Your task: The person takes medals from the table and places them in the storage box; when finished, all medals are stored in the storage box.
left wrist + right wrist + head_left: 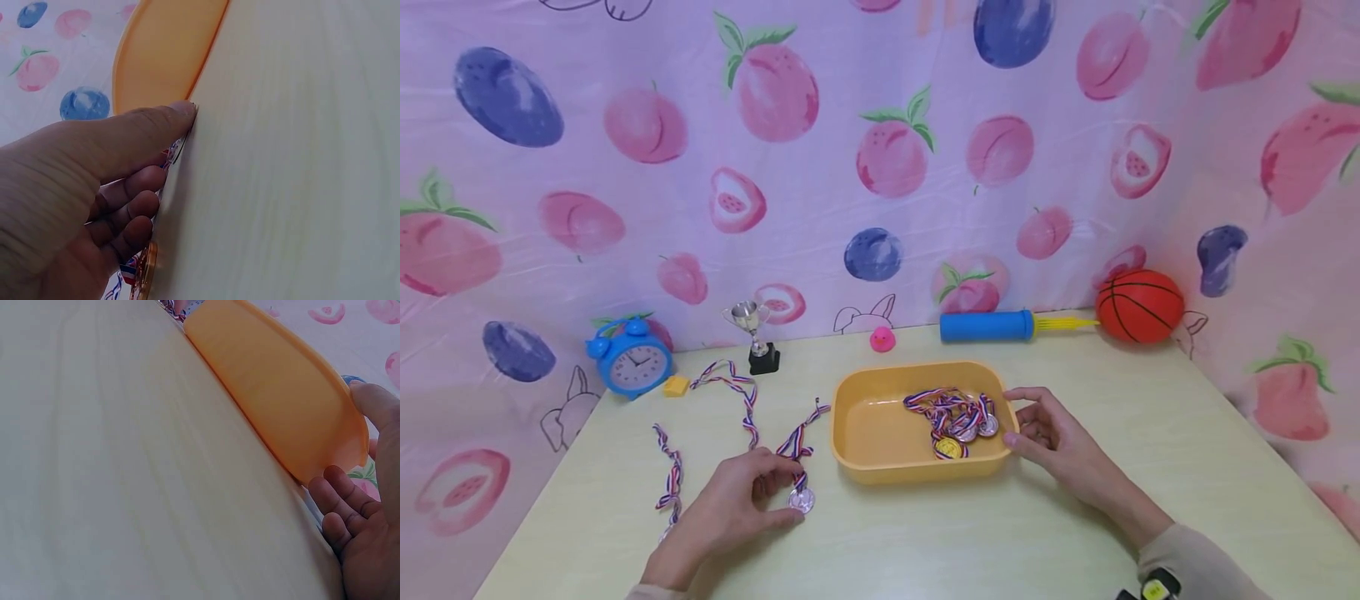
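My left hand (737, 500) pinches a silver medal (801, 500) on the table, thumb at its near edge and index finger by its striped ribbon (797, 442). Beneath the lower fingers, a gold-coloured medal (147, 269) shows in the left wrist view. My right hand (1063, 446) holds the right end of a yellow plastic basin (872, 475), thumb on the rim and fingers curled against the end wall. Inside its right half lie a gold medal (950, 448) and silver medals (988, 425) with tangled red, white and blue ribbons.
Left of the left hand lies another ribbon (673, 471); its medal is mostly hidden. Along the back stand a blue alarm clock (636, 364), a yellow block (676, 386), a trophy cup (758, 337), a pink duck (882, 338), a blue pump (988, 326) and a basketball (1138, 307).
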Demonstrator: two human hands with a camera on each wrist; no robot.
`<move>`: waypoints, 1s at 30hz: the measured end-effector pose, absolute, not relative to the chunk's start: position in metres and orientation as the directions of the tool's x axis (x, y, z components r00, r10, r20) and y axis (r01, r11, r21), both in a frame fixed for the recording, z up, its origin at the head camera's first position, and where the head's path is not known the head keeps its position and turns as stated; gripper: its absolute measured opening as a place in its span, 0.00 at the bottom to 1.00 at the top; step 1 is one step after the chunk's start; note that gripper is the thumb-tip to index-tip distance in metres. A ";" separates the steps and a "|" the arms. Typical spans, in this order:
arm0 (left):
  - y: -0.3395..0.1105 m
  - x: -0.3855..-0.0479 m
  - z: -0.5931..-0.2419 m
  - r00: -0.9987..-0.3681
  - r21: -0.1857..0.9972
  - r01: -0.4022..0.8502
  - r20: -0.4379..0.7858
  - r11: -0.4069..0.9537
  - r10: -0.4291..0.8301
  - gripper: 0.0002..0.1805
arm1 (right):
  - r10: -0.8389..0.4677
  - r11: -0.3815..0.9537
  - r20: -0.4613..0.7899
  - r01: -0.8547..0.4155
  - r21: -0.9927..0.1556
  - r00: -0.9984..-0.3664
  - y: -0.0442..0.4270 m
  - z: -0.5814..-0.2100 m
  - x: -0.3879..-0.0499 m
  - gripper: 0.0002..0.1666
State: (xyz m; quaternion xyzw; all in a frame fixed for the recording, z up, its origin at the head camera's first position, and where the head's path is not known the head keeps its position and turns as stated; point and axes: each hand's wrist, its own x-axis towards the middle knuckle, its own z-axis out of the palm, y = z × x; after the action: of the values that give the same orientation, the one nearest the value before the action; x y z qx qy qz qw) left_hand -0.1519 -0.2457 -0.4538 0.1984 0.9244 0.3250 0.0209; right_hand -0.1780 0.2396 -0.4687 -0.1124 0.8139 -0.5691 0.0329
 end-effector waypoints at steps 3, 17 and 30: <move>-0.245 -0.153 -0.453 -0.927 0.610 0.333 0.074 0.719 0.367 0.21 | -0.223 0.329 0.070 -0.142 -0.934 -0.972 0.239 -0.470 -0.179 0.34; -0.241 -0.156 -0.451 -0.930 0.636 0.295 0.022 0.713 0.366 0.18 | -0.228 0.317 0.080 -0.151 -0.936 -0.970 0.240 -0.469 -0.178 0.34; -0.236 -0.153 -0.451 -0.923 0.652 0.337 0.087 0.680 0.374 0.20 | -0.233 0.312 0.083 -0.155 -0.937 -0.969 0.242 -0.471 -0.179 0.34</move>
State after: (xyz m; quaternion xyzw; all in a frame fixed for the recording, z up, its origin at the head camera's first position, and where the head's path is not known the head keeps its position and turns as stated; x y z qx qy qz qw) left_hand -0.1535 -0.2364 -0.4512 0.1940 0.9161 0.3500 0.0265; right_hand -0.1794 0.2419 -0.4715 -0.1199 0.8092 -0.5742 0.0337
